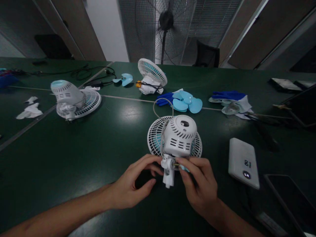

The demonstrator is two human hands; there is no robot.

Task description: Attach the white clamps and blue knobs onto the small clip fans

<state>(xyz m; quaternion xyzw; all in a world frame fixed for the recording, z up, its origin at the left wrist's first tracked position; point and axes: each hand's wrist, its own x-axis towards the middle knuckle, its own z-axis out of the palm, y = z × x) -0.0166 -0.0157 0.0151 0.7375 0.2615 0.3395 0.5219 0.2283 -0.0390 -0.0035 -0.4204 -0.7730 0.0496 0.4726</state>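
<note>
A white fan head [180, 136] rests face down on its round grille [154, 131], motor housing up, with a white neck joint [168, 177] pointing toward me. My left hand [134, 182] is at the left of this joint, fingertips near or touching it, thumb and fingers apart. At the joint's right side, my right hand [201, 181] pinches a screw with a light-blue knob [184, 168], its metal shaft directed into the joint. A thin cable loops up beside the housing.
Light-blue blades [187, 101] and blue gloves [164, 98] lie behind the fan. Other fan heads [67, 95] [151, 77] stand farther back. At right are a white power bank [243, 163], a phone [291, 197] and more gloves [230, 100].
</note>
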